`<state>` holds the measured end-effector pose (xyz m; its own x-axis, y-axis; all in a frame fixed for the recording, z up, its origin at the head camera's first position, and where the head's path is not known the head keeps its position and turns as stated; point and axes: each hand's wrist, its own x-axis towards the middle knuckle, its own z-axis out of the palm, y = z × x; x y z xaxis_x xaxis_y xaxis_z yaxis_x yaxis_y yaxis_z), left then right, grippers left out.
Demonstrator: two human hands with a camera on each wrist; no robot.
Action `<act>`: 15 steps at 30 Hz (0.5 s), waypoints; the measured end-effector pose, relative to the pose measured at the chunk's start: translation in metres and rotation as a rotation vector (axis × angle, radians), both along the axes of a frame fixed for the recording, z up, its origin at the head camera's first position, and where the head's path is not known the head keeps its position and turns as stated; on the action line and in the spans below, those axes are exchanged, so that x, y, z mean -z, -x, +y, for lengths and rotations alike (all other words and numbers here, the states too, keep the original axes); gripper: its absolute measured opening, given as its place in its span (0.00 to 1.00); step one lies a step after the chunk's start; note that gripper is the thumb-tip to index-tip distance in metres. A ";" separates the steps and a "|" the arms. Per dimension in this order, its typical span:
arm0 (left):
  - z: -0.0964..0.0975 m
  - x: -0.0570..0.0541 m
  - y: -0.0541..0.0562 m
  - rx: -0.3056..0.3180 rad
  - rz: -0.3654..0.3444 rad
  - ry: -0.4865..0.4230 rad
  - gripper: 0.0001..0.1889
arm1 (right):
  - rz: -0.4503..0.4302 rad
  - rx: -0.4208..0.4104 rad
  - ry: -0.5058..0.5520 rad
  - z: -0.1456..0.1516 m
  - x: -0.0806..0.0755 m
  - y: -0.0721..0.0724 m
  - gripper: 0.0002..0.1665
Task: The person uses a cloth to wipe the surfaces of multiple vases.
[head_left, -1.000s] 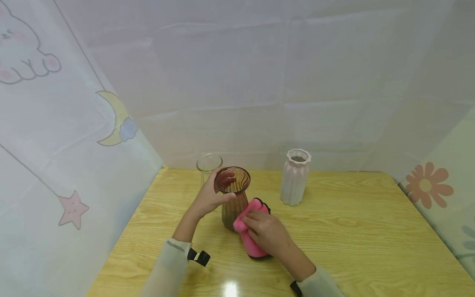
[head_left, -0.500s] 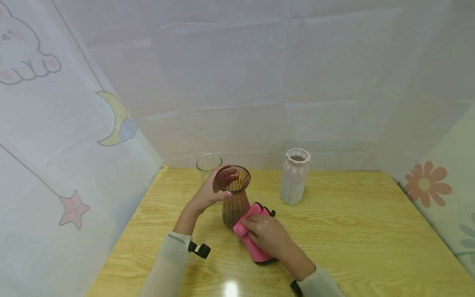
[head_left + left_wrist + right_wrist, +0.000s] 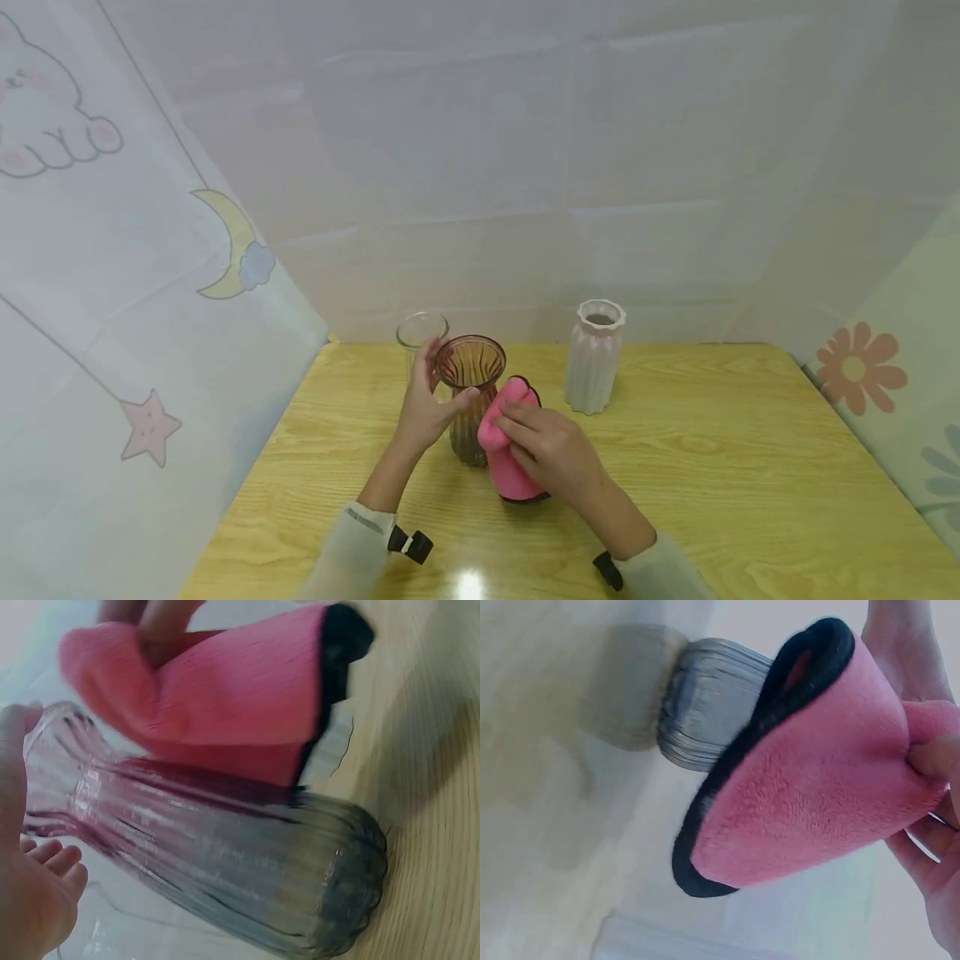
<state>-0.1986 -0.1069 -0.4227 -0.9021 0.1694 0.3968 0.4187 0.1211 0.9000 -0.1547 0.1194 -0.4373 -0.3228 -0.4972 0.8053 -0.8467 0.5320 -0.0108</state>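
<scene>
A reddish-purple ribbed glass vase stands upright on the table, its base turning smoky grey in the left wrist view. My left hand is curved round its flared rim, thumb in front and fingers at the left side. Bunched in the fingers of my right hand is a pink cloth with a black edge. In the right wrist view the cloth hangs folded in front of the vase, hiding part of it. The left wrist view has the cloth against the vase's side.
Close behind the left hand stands a clear glass vase, partly hidden. A white fluted vase is farther right, near the table's back edge. The wooden table meets printed cloth walls at the back and sides.
My left fingers have shifted from behind the rim to its left side, and that wrist has come nearer. My right hand has carried the cloth slightly down, then up along the vase.
</scene>
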 end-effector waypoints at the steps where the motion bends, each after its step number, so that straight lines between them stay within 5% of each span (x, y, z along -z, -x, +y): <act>1: 0.002 0.000 -0.001 -0.016 -0.002 -0.001 0.56 | 0.008 -0.007 0.008 0.000 -0.003 0.001 0.10; 8: 0.012 -0.004 -0.007 -0.077 -0.079 -0.007 0.60 | 0.051 -0.023 0.018 -0.003 -0.010 0.011 0.23; 15: 0.018 -0.008 -0.011 -0.117 -0.129 -0.004 0.58 | 0.039 -0.019 0.017 -0.007 -0.005 0.017 0.14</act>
